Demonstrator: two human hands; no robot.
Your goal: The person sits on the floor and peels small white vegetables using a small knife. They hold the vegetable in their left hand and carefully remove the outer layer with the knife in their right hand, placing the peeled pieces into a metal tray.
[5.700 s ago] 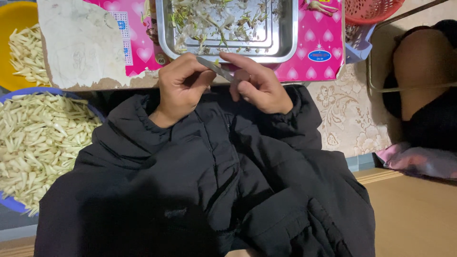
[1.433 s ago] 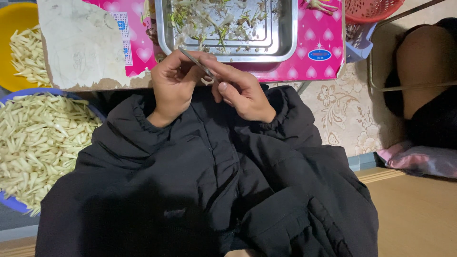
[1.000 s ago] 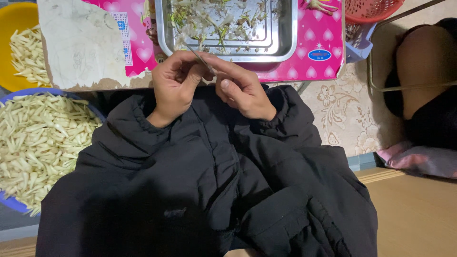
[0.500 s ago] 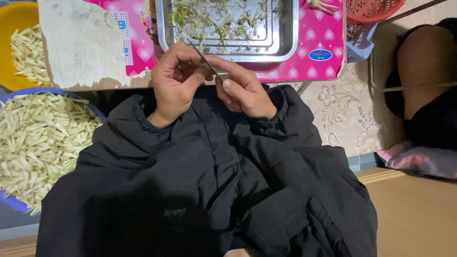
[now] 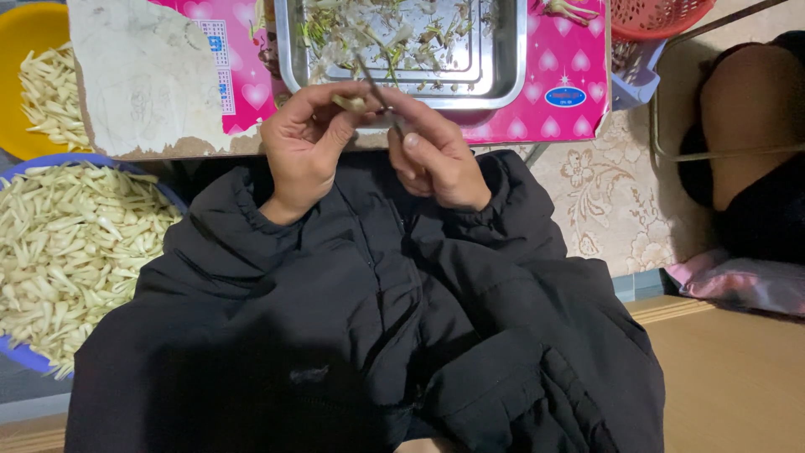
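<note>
Both hands are up at the near edge of the desk (image 5: 151, 149), right in front of the metal tray (image 5: 507, 63). Left hand (image 5: 303, 147) has its fingers pinched around a small pale bud (image 5: 350, 103), thumb and forefinger clamped on it. Right hand (image 5: 436, 155) is clenched on a thin knife (image 5: 379, 94), blade pointing up and away towards the tray, tip just beside the bud. Can't tell if the blade is actually touching it tbh, too small to see.

The tray's got a mess of green and white trimmings in it, and it sits on a pink sheet with hearts (image 5: 570, 92). Left of that there's a torn whitish paper (image 5: 138, 84) lying on the desk.

Over on the person's left: a blue bowl (image 5: 29, 356) heaped w/ pale peeled pieces, and behind it a yellow bowl (image 5: 21, 29) w/ fewer of the same stuff. Red basket (image 5: 658, 17) at the top right corner, only partly in shot.

Person's wearing a black puffy jacket (image 5: 369, 335), sleeves down to the wrists. Floral patterned floor (image 5: 612, 201) off to the right.
</note>
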